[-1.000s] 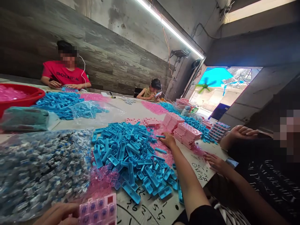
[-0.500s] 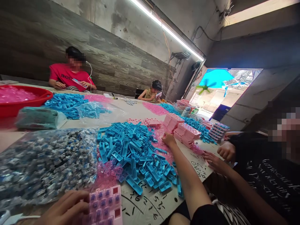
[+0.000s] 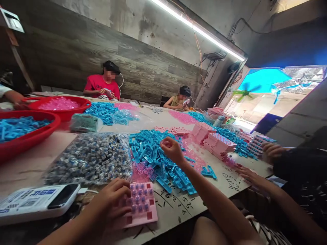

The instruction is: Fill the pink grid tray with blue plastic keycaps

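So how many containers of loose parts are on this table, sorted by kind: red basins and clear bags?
Red basins: 2, one holding blue parts, one holding pink parts
Clear bags: 3, grey-blue pieces, teal, blue pieces
Total: 5

Worktable (image 3: 178, 211), blue clip pile (image 3: 158, 160), bagged grey parts (image 3: 92, 158), pink tray stacks (image 3: 217, 143), red basins (image 3: 63, 114)

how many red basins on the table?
2. One red basin holding blue parts at the near left edge; another red basin holding pink parts just behind it. More may lie outside the frame.
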### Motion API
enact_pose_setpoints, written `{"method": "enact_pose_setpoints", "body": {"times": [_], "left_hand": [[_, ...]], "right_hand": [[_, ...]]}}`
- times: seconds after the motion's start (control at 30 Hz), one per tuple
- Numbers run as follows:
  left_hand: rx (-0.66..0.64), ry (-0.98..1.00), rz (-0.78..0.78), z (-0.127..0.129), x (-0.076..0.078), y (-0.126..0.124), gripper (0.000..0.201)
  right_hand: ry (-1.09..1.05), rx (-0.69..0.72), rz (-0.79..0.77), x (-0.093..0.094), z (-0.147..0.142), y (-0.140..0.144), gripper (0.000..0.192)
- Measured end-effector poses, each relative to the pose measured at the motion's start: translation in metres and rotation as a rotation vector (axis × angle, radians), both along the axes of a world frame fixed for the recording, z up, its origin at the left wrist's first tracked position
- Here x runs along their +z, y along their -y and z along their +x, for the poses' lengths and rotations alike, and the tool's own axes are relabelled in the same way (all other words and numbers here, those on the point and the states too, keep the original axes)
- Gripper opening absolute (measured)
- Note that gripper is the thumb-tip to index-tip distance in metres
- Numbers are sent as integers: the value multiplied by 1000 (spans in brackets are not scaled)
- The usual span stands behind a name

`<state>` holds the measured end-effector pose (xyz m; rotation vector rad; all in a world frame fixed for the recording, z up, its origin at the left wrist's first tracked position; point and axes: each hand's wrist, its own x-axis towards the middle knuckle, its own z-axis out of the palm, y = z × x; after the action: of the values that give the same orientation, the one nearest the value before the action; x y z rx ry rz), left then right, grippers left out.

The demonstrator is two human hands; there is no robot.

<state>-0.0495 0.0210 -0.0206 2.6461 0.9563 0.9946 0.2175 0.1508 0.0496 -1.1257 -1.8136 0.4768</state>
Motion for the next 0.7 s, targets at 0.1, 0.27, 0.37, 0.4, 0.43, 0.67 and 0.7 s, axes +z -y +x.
{"method": "enact_pose_setpoints", "body": {"times": [0.1,0.27,0.37,0.4,0.43,0.67,0.7], "left_hand": [[-8,-12,-48,1,3,2,22],[5,-17,-69,-3,19,5,17],[239,-4,20,-19,35,-1,14],[341,-9,52,-25,40,-5,14],[440,-27,69,-31,43,-9,15],[730,-366,-73,-47,40,-25,29],[723,-395,-74,-47,39,-25,30]], "right_hand": [[412,7,85,-8,-42,14,11],[674,31,73,-19,-72,19,10],[759,21,73,-20,-79,25,15],[776,21,76,-20,-80,28,17],[796,23,83,-20,-82,30,19],[852,-23,180,-12,-89,39,30],[808,-12,194,-9,-87,41,32]]}}
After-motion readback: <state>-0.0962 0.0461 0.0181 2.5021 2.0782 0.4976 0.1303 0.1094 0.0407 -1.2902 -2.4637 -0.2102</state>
